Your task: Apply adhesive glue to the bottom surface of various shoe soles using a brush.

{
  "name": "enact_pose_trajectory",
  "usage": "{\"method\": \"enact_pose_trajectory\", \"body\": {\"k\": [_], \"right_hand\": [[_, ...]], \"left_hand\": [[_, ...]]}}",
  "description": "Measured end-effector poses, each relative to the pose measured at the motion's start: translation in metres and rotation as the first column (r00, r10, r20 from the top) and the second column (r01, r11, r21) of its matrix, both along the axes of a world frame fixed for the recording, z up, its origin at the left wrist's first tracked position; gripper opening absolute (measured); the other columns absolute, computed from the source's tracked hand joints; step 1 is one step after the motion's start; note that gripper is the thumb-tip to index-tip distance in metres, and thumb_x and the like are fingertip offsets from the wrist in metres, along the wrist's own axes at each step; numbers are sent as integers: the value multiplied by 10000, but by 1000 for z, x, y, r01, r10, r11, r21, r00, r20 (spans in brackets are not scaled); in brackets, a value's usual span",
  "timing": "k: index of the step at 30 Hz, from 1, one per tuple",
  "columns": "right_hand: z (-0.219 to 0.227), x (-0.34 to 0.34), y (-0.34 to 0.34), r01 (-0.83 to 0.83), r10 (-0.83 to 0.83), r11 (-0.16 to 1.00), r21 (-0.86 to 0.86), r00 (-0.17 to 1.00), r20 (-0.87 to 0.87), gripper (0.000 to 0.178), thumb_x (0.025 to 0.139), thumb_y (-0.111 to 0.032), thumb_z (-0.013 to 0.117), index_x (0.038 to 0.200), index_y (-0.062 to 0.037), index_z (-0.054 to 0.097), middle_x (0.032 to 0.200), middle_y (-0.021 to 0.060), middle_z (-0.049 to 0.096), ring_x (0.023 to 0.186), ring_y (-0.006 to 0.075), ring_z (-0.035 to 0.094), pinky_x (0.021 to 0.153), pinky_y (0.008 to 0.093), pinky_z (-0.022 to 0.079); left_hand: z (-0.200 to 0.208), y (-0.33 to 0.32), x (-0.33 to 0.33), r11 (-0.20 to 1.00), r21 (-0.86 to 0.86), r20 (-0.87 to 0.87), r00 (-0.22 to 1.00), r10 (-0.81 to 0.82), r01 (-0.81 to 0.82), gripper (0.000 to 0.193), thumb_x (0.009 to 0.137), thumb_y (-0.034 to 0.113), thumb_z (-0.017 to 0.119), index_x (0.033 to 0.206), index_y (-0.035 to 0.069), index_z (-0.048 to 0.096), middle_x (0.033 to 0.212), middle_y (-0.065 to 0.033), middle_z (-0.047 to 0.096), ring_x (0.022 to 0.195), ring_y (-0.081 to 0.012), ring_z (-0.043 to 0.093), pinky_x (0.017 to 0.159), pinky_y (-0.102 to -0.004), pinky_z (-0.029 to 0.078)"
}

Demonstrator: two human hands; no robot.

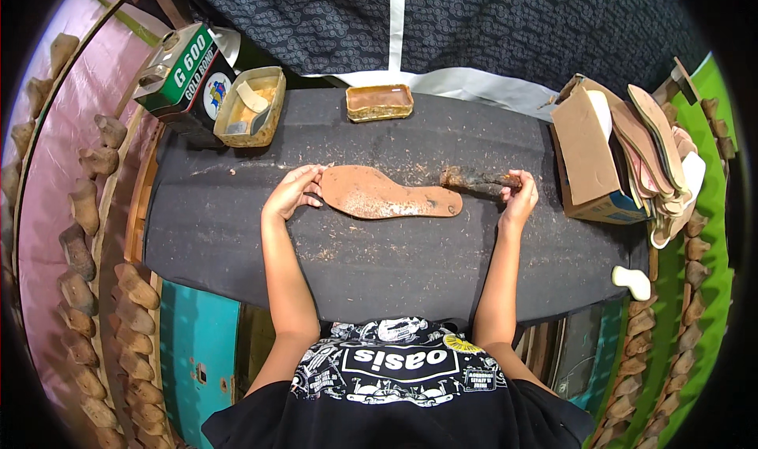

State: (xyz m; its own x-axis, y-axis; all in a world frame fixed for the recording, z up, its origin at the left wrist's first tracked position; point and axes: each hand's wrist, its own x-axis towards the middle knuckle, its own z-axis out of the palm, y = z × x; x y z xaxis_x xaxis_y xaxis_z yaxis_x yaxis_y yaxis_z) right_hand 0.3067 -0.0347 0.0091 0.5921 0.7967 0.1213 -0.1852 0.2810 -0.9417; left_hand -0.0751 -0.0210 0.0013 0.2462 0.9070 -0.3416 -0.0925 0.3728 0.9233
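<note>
A brown shoe sole [379, 192] lies crosswise over the middle of the table, its wide toe end to the left and its heel to the right. Pale scuffs and small dark spots mark its surface. My left hand [294, 194] grips the toe end, thumb and fingers at its edge. In my right hand [517, 199] is a dark, crusted, elongated tool [474, 180], held by its right end. Its left end sits just above the sole's heel; whether they touch I cannot tell, nor the tool's exact kind.
Crumbs dot the dark-covered table [379, 271]. At the back left stand a metal can [185, 82] and a yellowish tub [251, 105] with pieces inside. A shallow tray [379, 103] is at the back. A cardboard box [596, 153] of soles stands right; shoe lasts [83, 204] line both sides.
</note>
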Motion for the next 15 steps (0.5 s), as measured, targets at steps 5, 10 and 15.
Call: {"method": "enact_pose_trajectory", "body": {"k": [5,10,15], "right_hand": [[20,-38,28,-183,184,983,33,981,-63,241,832,-235,464,837,-8,545,661,56,543,515,99,496,450,190,372],[36,-70,84,-405,402,911,80,914,51,310,856,-285,439,911,10,513,689,100,576,567,113,541,529,201,432],[21,-88,134,-526,514,850,30,840,172,311,856,-297,439,880,6,505,664,84,572,532,89,533,491,183,429]], "left_hand": [[-1,1,1,1000,1,-26,1000,-7,7,270,822,276,493,989,65,520,769,11,531,662,-68,524,547,-224,469],[-2,0,-2,999,34,5,1000,-13,13,287,818,279,500,996,55,516,788,2,535,673,-73,527,559,-223,471],[-1,-1,-1,999,43,0,1000,-19,19,310,813,283,509,1004,38,510,814,-11,543,699,-88,533,580,-230,479]]}}
